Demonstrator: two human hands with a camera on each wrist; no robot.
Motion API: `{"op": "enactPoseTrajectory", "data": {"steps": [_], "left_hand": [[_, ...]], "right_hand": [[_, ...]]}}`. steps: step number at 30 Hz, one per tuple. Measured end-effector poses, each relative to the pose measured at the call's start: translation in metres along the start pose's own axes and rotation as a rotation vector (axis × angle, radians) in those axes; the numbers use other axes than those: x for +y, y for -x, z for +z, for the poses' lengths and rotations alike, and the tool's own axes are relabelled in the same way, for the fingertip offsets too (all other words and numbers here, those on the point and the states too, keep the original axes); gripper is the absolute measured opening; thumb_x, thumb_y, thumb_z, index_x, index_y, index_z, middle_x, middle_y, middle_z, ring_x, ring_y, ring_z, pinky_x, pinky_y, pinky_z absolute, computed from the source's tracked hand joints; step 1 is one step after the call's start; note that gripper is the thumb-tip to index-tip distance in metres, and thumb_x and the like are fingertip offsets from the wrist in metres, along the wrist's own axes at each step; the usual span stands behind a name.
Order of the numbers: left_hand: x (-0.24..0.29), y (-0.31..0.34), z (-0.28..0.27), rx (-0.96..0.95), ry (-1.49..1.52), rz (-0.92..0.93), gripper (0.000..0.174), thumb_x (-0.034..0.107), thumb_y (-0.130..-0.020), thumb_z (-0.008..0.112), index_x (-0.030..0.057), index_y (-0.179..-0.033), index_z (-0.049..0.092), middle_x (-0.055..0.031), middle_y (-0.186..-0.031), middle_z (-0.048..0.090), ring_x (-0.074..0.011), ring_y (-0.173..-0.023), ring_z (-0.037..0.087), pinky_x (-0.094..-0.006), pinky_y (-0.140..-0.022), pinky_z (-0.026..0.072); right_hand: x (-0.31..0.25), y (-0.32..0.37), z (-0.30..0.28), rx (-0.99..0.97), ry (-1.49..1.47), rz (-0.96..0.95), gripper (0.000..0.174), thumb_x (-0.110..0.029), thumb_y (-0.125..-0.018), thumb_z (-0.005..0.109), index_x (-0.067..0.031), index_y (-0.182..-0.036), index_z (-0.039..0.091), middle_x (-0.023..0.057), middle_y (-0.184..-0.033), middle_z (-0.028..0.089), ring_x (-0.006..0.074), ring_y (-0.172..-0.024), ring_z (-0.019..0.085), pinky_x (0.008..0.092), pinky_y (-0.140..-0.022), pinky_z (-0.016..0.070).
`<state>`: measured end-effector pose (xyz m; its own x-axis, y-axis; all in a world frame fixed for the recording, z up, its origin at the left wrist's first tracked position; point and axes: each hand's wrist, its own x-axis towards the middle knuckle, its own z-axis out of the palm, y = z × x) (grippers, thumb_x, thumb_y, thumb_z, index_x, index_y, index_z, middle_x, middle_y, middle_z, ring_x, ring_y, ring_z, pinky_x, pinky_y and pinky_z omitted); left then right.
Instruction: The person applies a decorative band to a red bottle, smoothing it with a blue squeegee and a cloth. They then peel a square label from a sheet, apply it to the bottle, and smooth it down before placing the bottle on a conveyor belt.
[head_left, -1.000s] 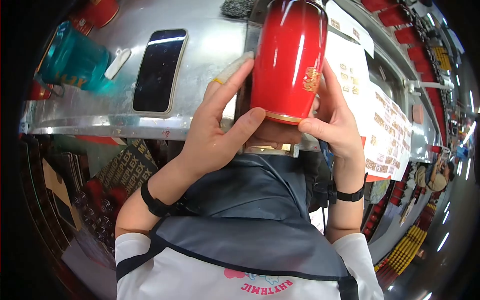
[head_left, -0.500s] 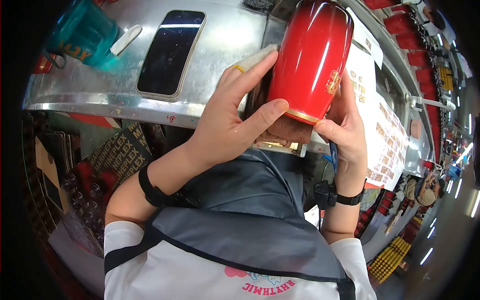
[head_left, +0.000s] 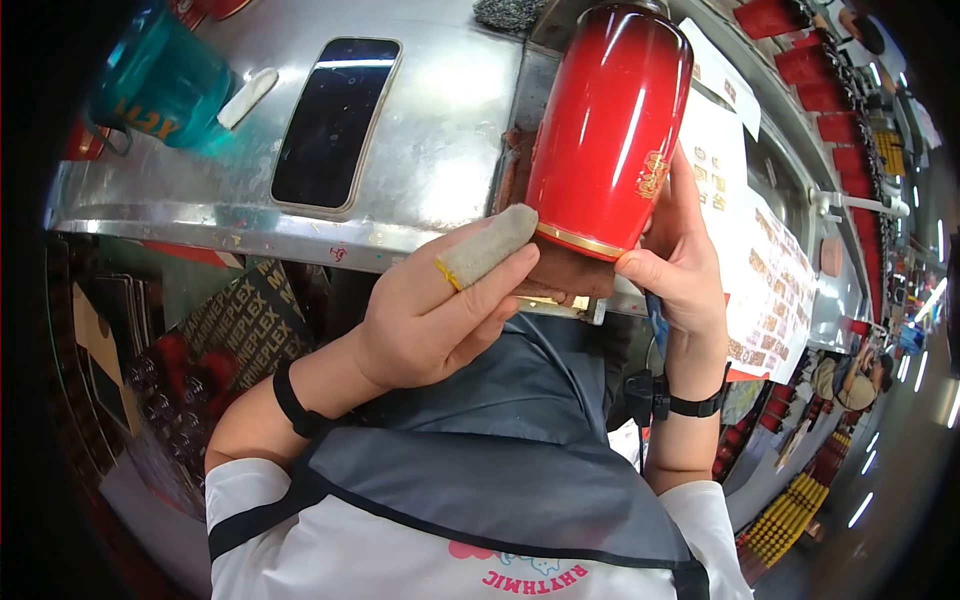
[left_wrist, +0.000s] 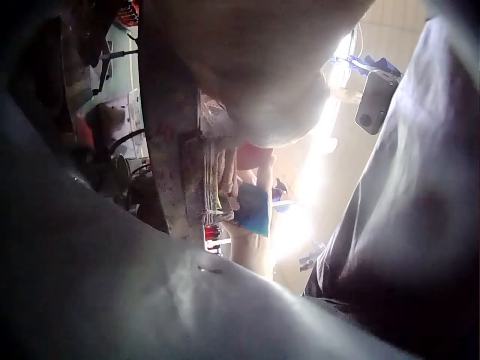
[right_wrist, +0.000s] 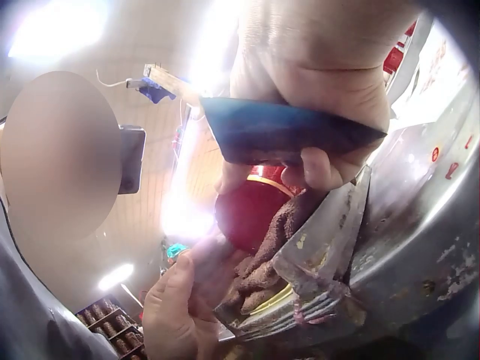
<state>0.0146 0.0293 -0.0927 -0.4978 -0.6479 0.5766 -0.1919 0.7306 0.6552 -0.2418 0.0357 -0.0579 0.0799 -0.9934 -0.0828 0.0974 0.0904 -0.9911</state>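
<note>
A glossy red bottle, dark towards its top, has a gold band near its base and a gold emblem on its side. It lies over a brown cloth at the bench edge. My right hand grips its lower end, thumb by the gold band and fingers on the far side. A flat blue piece is tucked in that hand's curled lower fingers, seen in the right wrist view. My left hand wears a grey cloth finger sleeve; its covered fingertip meets the bottle's base edge.
On the metal bench lie a phone, a white stick-like piece and a teal cup. Printed sheets spread out on the right. A dark scrubbing pad sits at the back, and a patterned box stands below the bench.
My left hand has left the bottle's side, turned over and drawn back, bringing the sleeved finger to the base edge. My right hand keeps its grip while the bottle shifts slightly.
</note>
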Motion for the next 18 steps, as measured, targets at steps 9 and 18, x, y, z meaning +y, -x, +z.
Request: {"op": "enactPoseTrajectory", "data": {"steps": [9,18], "left_hand": [[-0.003,-0.015,0.006,-0.035,-0.255,0.291,0.029,0.012,-0.088,0.070,0.0010,-0.115,0.072,-0.0201,-0.125,0.064,-0.0366,-0.117,0.063,-0.0411,-0.095,0.0574],[0.003,-0.017,0.005,-0.074,-0.282,0.342,0.032,0.004,-0.078,0.072,0.0017,-0.110,0.074,-0.0159,-0.121,0.064,-0.0334,-0.114,0.062,-0.0399,-0.093,0.0582]], "right_hand": [[-0.003,0.000,0.002,-0.008,0.037,0.000,0.117,0.000,-0.070,0.086,-0.0097,-0.162,0.014,0.0110,-0.139,0.050,0.0049,-0.073,0.051,0.0221,-0.076,0.0475],[-0.002,-0.001,-0.001,0.001,0.052,-0.008,0.118,-0.005,-0.069,0.088,-0.0087,-0.161,0.014,0.0118,-0.138,0.051,0.0046,-0.071,0.051,0.0214,-0.073,0.0474]]}}
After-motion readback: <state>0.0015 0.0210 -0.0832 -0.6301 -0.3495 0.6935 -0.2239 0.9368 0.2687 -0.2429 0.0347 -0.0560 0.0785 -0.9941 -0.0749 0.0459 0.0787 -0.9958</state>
